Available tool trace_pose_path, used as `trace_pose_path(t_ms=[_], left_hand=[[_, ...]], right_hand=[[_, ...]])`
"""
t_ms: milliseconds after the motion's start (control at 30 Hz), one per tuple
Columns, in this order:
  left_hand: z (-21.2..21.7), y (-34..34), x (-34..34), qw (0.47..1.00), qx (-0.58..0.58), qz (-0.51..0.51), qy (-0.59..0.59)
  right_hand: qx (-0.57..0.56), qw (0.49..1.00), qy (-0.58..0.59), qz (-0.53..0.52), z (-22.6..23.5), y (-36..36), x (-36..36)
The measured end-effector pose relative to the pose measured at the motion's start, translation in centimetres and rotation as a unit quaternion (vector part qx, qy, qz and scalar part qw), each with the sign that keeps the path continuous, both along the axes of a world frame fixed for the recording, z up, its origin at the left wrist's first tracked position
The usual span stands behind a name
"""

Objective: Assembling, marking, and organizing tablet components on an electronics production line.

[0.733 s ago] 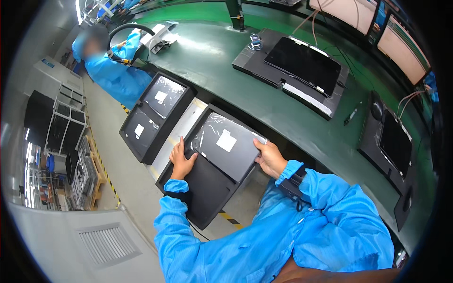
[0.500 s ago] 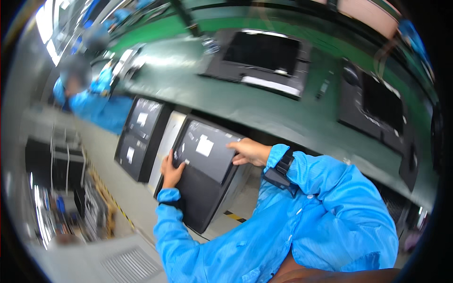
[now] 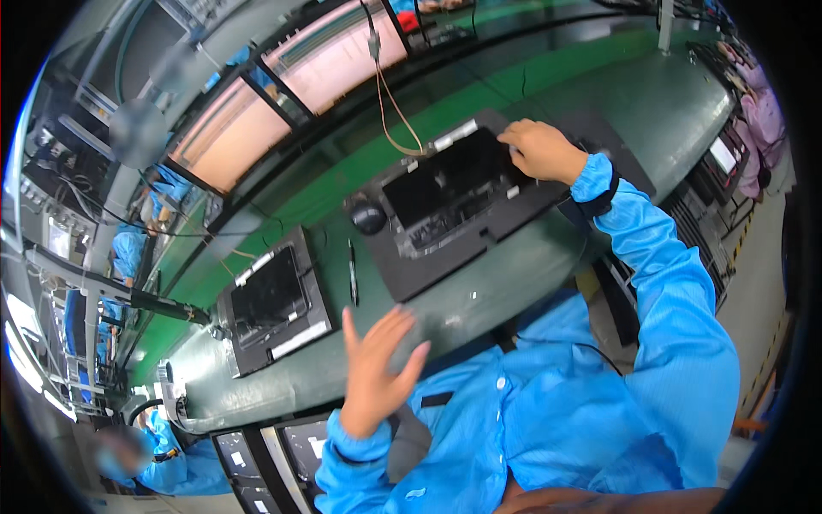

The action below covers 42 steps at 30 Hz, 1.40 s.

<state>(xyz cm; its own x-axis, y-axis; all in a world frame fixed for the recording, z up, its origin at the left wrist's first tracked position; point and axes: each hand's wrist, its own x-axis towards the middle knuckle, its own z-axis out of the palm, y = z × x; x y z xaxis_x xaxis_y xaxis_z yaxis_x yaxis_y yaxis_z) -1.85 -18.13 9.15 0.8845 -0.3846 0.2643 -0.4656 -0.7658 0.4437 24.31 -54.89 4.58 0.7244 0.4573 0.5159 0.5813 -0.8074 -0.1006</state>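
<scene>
A black screen panel [image 3: 452,180] rests on a dark grey foam board [image 3: 432,274] on the green bench. My right hand [image 3: 548,152] is at the panel's far right corner, its fingers drawn together against the edge. What the fingertips pinch there is partly hidden. My left hand [image 3: 377,364] hovers over the bench's near edge with its fingers spread, slightly blurred, holding nothing. Close beyond its fingertips lies a black pen [image 3: 353,272]. On the same board, left of the panel, sits a round black object [image 3: 368,218].
A second screen panel [image 3: 271,296] lies on another board to the left. Dark trays [image 3: 301,445] stand below the bench edge. A cable [image 3: 381,103] hangs above the panel. Another person in a blue sleeve [image 3: 193,467] sits at the lower left.
Both hands have let go of the dark tray below the bench. My view has swung right; my right hand has moved to the screen panel, and my left hand has risen over the bench edge.
</scene>
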Motion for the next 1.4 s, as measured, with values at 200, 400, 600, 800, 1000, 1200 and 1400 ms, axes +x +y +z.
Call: trace_pose_path(t_ms=[200, 400, 600, 800, 1000, 1200, 1400], left_hand=[[-5.8, -9.5, 14.2, 0.991, 0.120, 0.016, -0.060], [-6.4, -12.3, 17.2, 0.985, 0.154, 0.073, -0.007], [-6.3, -11.7, 17.3, 0.960, 0.099, 0.036, -0.258], [0.7, -3.6, 4.1, 0.912, -0.266, 0.167, -0.264], [-2.7, 9.6, -19.6, 0.591, -0.677, 0.410, -0.156], [-13.8, 14.2, -42.8, 0.439, -0.672, 0.577, -0.151], [-21.0, 16.8, -48.8, 0.300, -0.750, 0.587, -0.057]], right_hand=[[-0.041, 0.987, 0.110, 0.112, -1.6, -3.4, 3.3], [-0.022, 0.964, 0.129, 0.230, 1.0, -4.2, 4.0], [-0.003, 0.955, 0.247, 0.164, 9.1, -2.2, 0.4], [0.088, 0.969, 0.031, 0.228, 10.1, 0.6, -5.0], [0.086, 0.863, 0.333, 0.369, 0.2, 10.1, -14.8], [0.104, 0.849, 0.326, 0.402, -2.6, 16.1, -17.6], [0.098, 0.861, 0.345, 0.362, -2.9, 16.6, -18.0]])
